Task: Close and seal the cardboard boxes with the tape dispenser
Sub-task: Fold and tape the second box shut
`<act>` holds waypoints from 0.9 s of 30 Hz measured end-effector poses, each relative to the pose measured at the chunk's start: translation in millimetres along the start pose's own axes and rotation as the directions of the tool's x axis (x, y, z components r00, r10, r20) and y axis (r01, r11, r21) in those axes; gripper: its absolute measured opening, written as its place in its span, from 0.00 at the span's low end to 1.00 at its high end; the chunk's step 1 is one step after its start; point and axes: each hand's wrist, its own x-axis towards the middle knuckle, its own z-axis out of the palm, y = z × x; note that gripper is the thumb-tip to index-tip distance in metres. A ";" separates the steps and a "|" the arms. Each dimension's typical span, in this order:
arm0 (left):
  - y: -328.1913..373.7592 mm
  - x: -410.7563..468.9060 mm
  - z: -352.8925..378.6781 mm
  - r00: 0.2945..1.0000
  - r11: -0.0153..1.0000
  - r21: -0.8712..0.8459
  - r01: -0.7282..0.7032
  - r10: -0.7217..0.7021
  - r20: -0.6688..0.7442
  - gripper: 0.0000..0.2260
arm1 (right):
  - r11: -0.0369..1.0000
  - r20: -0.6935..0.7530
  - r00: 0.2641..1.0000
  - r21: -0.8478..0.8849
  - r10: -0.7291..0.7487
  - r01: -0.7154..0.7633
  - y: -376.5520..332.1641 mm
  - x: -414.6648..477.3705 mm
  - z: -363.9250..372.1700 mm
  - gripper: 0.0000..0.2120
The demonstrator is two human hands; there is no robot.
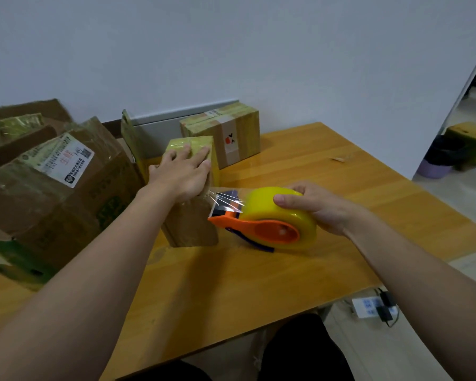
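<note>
Right grip (311, 207) wraps the tape dispenser (267, 226) by its roll while left grip (182, 171), fingers straight, pins the stiff, likely light box (193, 224).

The white shipping label (62, 160) on the big cardboard box (39, 204) at the left of the frame carries two large red characters, 生鲜, with a square code and a round black logo. I cannot read its small print. The white sticker (230, 143) on the taped box (245, 127) at upper centre shows only red and black shapes.
</note>
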 end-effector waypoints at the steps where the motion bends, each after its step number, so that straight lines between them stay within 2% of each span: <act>1: -0.7 0.2 0.2 1.000 1.000 -0.002 -0.004 0.004 -0.002 0.23 | 1.000 -0.002 1.000 0.002 -0.009 0.009 -0.6 0.1 -0.7 0.29; 4: -1.9 -0.1 0.5 1.000 1.000 -0.014 -0.002 0.002 0.002 0.23 | 0.999 -0.049 0.998 0.028 -0.042 0.043 -2.0 -0.5 2.5 0.20; 7: -0.6 -1.5 0.1 1.000 1.000 -0.013 0.008 -0.008 -0.001 0.23 | 0.988 -0.103 0.992 0.126 -0.072 0.084 8.2 0.6 6.2 0.21; 8: 0.3 -1.7 -0.3 1.000 1.000 -0.011 0.009 -0.009 0.001 0.23 | 0.974 -0.112 0.992 0.214 -0.056 0.079 11.5 0.5 7.7 0.26; 10: 2.5 -2.1 -1.6 1.000 1.000 -0.008 0.008 -0.008 0.005 0.23 | 0.934 -0.138 0.990 0.357 0.018 0.033 17.4 1.4 6.3 0.45; 11: 3.4 -2.4 -1.8 1.000 1.000 -0.005 0.010 -0.010 0.006 0.23 | 0.919 -0.135 0.990 0.394 0.037 0.020 18.8 1.6 5.1 0.48; 12: 3.9 -2.7 -1.7 1.000 1.000 -0.004 0.012 -0.012 0.009 0.23 | 0.911 -0.126 0.991 0.412 0.044 0.012 18.3 0.7 5.0 0.47; 17: 2.9 -2.3 -0.7 1.000 1.000 -0.006 0.012 -0.012 0.004 0.23 | 0.929 -0.112 0.993 0.370 0.031 0.013 17.7 -3.6 7.9 0.40; 21: 3.1 -3.0 -0.4 1.000 1.000 -0.010 0.016 -0.016 0.002 0.23 | 0.968 -0.201 0.976 0.220 -0.081 0.125 12.9 -1.2 13.5 0.36; 27: 2.5 -0.7 0.7 1.000 1.000 -0.002 0.008 -0.008 -0.001 0.23 | 0.957 -0.207 0.968 0.223 -0.139 0.185 11.4 -3.6 16.5 0.31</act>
